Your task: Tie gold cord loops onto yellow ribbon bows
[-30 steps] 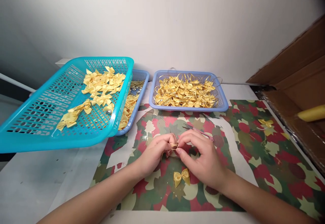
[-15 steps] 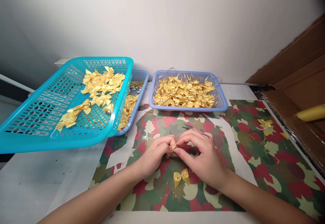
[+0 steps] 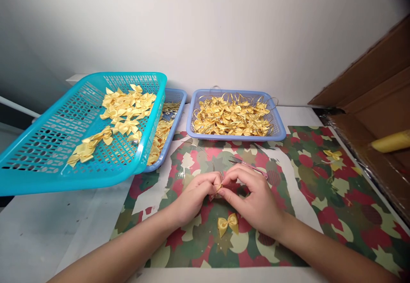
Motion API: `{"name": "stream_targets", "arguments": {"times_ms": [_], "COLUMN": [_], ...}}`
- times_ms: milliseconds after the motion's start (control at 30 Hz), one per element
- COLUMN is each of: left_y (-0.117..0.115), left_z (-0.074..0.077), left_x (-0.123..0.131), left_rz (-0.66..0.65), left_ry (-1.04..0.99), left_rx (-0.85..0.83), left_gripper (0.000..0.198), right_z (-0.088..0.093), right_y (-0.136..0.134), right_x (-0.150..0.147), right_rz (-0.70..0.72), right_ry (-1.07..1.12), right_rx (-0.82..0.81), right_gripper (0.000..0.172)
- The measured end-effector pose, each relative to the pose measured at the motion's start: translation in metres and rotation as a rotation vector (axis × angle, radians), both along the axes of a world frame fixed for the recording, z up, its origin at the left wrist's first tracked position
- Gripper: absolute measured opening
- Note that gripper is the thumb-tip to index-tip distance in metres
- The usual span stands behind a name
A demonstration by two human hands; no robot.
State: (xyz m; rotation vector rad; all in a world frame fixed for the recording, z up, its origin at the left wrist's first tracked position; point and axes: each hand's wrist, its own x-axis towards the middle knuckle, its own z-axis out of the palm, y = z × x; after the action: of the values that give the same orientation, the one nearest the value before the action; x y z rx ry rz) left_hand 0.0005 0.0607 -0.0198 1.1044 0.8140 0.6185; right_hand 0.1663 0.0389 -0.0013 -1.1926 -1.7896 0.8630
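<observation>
gold bit (image 3: 219,186) is pinched between the fingertips of the left hand (image 3: 194,197) and right hand (image 3: 258,201), both clenched on it, low over the mat (image 3: 320,206). a thin cord loop (image 3: 209,155) is seen just beyond the grip. step is judged as fine tying at the pinch; the next move calls for a steady fingertip hold. a loose bow (image 3: 228,224) lies just nearer than the grip, snips (image 3: 248,165) just beyond it. far left of the grip, the tilted teal basket (image 3: 41,150) holds plain bows (image 3: 124,110); the blue basket (image 3: 278,130) beyond is filled with looped bows (image 3: 232,116).
</observation>
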Motion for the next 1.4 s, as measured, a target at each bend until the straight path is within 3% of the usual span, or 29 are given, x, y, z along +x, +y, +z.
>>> {"name": "stream_targets", "arguments": {"times_ms": [700, 833, 933, 1067, 1400], "left_y": [0.002, 0.0, -0.001, 0.0, 0.0], "left_z": [-0.001, 0.0, -0.003, -0.006, -0.009], "left_x": [0.0, 0.0, -0.001, -0.002, -0.003], "left_rz": [-0.035, -0.017, 0.035, 0.137, 0.256], "left_ry": [0.045, -0.015, -0.05, -0.059, -0.044], "left_rx": [0.018, -0.055, -0.12, -0.084, -0.043], "left_gripper": [0.014, 0.015, 0.023, 0.037, 0.048], "right_z": [0.001, 0.003, 0.005, 0.007, 0.008], "right_y": [0.002, 0.002, 0.005, 0.009, 0.013], "right_x": [0.001, 0.003, 0.006, 0.01, 0.014], "right_rz": [0.055, 0.052, 0.036, 0.048, 0.109], "right_ry": [-0.008, -0.022, -0.03, -0.028, -0.107], "right_rx": [-0.118, -0.121, -0.134, -0.164, -0.197], "right_gripper": [0.013, 0.014, 0.015, 0.016, 0.016]}}
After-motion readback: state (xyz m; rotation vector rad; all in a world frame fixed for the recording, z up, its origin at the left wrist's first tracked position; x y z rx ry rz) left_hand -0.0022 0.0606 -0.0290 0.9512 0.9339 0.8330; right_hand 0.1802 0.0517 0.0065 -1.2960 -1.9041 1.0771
